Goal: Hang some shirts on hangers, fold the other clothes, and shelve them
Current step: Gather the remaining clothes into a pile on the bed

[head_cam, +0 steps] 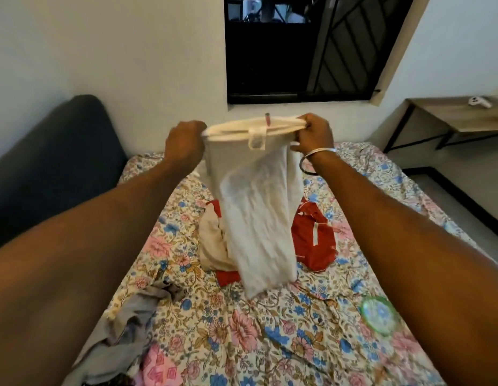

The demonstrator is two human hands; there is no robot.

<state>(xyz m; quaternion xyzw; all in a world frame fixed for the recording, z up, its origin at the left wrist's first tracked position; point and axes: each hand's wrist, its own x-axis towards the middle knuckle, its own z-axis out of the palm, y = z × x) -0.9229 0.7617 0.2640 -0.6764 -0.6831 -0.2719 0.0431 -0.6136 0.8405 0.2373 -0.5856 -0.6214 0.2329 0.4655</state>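
White garment: a thin white garment (256, 207) hangs in the air above the middle of the bed (270, 338), its top band stretched level, its lower hem clear of the floral bedcover.
Left hand: the left hand (183, 143) grips the left end of the band, fingers curled round the cloth.
Right hand: the right hand (314, 135) pinches the right end of the band; a bangle (318, 153) sits at the wrist.
Red garment: a red garment (311, 238) lies on the bed behind the hanging cloth, showing on both sides of it.
Cream garment: a cream garment (213, 246) lies crumpled on the bed, touching the red one, left of the hanging cloth.
Grey garment: a grey garment (136, 321) lies bunched at the bed's near left edge.
Headboard: a dark padded headboard (55, 162) runs along the bed's left side.
Right edge of bed: it borders a strip of bare floor (451, 190).
Counter: a wooden counter (448, 115) on black legs stands past the bed's far right corner, with a small white object (479, 101) on top.
Window: a dark barred window (306, 45) is in the wall beyond the bed's far edge.
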